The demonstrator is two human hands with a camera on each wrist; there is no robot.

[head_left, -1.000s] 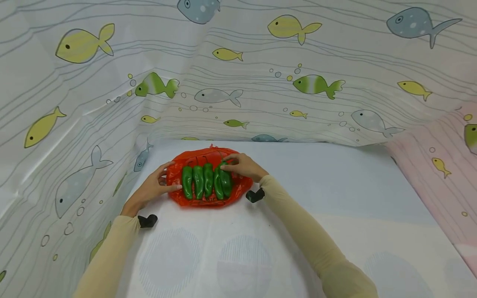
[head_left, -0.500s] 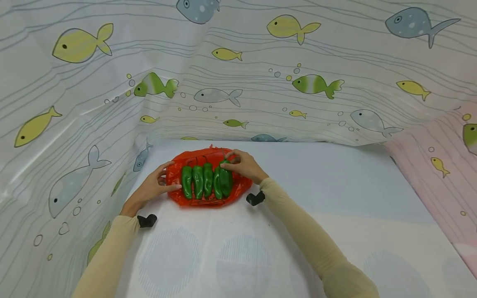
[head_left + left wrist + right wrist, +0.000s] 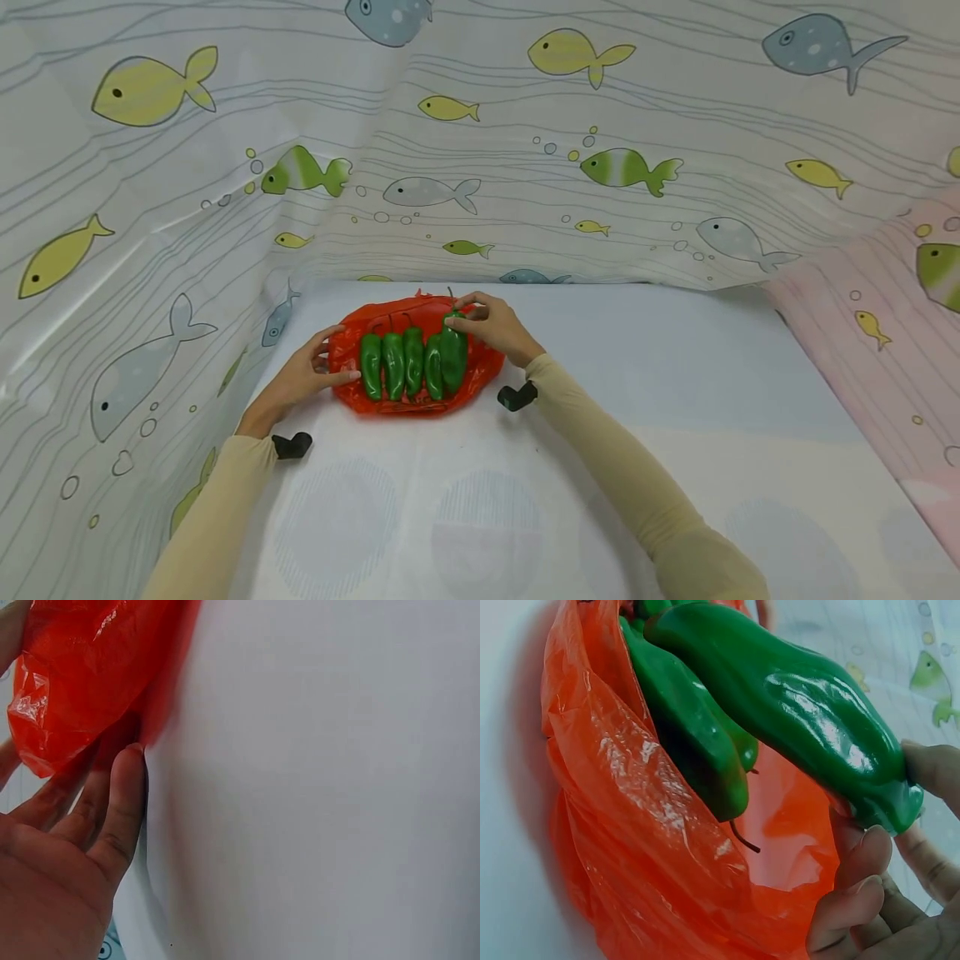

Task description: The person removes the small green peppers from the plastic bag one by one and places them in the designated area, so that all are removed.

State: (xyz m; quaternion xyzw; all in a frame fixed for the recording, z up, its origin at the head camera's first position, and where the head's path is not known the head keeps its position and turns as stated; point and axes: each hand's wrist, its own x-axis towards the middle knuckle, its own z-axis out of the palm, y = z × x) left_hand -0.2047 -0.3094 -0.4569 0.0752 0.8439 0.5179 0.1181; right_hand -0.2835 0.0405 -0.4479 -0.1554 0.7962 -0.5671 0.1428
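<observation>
A red plastic bag (image 3: 347,343) lies spread at the far left of the table, with several glossy long green peppers (image 3: 393,367) side by side on it, thin stems pointing away. My right hand (image 3: 495,325) pinches the rightmost green pepper (image 3: 802,705) near its stem end, thumb on one side and fingertips on the other. That end is raised and the pepper tilts over the others. My left hand (image 3: 303,375) rests at the bag's left side; its fairly straight, spread fingers (image 3: 124,795) touch the red plastic, and some fingertips are hidden behind it.
A white table (image 3: 637,367) with pale round prints lies under the bag. Fish-printed sheeting (image 3: 450,150) hangs behind and along the left, with a pinkish sheet (image 3: 885,333) on the right. Black camera mounts (image 3: 517,396) sit at both wrists.
My right hand has drawn the rightmost pepper up and slightly away from its neighbour, so its stem end stands higher. My left hand stays by the bag; the head view has shifted slightly.
</observation>
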